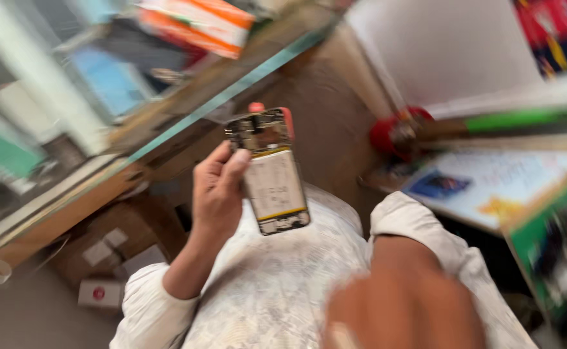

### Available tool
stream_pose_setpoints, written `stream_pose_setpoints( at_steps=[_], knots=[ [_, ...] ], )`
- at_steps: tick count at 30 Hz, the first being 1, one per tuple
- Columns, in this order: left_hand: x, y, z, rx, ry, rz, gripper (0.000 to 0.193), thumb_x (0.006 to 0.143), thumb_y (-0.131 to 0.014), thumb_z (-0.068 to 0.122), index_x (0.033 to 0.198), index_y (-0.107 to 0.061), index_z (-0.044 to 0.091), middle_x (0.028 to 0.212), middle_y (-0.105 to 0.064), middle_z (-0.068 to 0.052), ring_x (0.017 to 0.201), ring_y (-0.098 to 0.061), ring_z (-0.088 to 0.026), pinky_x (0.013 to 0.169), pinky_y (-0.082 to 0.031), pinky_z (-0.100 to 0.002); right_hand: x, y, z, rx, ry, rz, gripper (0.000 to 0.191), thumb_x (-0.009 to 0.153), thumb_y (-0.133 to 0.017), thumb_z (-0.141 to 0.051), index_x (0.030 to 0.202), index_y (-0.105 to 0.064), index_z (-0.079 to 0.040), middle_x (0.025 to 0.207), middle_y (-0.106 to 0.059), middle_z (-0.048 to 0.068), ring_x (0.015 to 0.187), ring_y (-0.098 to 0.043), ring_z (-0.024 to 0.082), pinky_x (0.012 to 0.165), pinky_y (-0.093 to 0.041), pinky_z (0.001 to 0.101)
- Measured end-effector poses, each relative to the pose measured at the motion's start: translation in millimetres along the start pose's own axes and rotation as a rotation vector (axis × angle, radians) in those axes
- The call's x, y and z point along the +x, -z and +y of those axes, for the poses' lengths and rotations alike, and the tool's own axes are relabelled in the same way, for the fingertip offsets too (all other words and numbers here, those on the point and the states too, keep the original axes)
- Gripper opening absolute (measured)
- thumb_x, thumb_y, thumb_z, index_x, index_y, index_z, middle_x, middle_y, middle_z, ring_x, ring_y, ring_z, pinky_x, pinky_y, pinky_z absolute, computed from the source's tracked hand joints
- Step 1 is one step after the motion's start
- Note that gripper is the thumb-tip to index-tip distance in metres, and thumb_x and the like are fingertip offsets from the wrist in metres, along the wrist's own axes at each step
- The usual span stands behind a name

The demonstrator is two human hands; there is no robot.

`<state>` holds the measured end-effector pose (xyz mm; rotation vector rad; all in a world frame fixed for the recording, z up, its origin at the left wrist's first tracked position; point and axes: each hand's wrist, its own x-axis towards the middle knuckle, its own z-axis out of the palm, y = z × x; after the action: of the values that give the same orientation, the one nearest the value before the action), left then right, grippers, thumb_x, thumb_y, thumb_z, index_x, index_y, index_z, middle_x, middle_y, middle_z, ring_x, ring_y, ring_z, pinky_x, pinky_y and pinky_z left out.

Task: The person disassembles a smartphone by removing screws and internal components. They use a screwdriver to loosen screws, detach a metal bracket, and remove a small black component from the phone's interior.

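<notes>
Gripping an opened phone (272, 173) by its edge, the left hand (217, 190) has fingers closed round it, battery showing; right hand (403, 313) below is blurred, cropped, its grasp unreadable.

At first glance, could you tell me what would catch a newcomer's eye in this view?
The opened phone, back cover off with its pale battery exposed, held up at centre by the left hand. Next, the blurred right hand looms large at the bottom edge. A red round object sits at right beside a green bar.
</notes>
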<state>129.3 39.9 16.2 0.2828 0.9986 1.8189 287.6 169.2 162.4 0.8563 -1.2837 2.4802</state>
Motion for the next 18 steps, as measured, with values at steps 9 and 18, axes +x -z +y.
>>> stream_pose_setpoints(
  at_steps=[9,18],
  knots=[
    [-65,-141,-152,0.019,0.148,-0.177,0.037,0.105,-0.052,0.008,0.135,-0.057,-0.012,0.128,-0.068,-0.017,0.116,-0.069,-0.023,0.106,-0.055,-0.037,-289,-93,-57,-0.972,-0.261,1.122,0.014,0.1,-0.072,-0.013,0.09,-0.066,-0.006,0.088,-0.069,0.005,0.071,-0.06,0.008,0.063,-0.049,0.0242],
    [-140,-261,-259,0.122,0.385,-0.336,0.037,0.105,-0.048,0.008,0.135,-0.056,-0.013,0.137,-0.065,-0.017,0.124,-0.065,-0.022,0.11,-0.052,-0.035,-560,-160,-110,-1.579,-0.449,1.932,0.012,0.095,-0.077,-0.013,0.099,-0.073,-0.002,0.09,-0.073,0.005,0.076,-0.067,0.011,0.07,-0.054,0.0259]
  ],
)
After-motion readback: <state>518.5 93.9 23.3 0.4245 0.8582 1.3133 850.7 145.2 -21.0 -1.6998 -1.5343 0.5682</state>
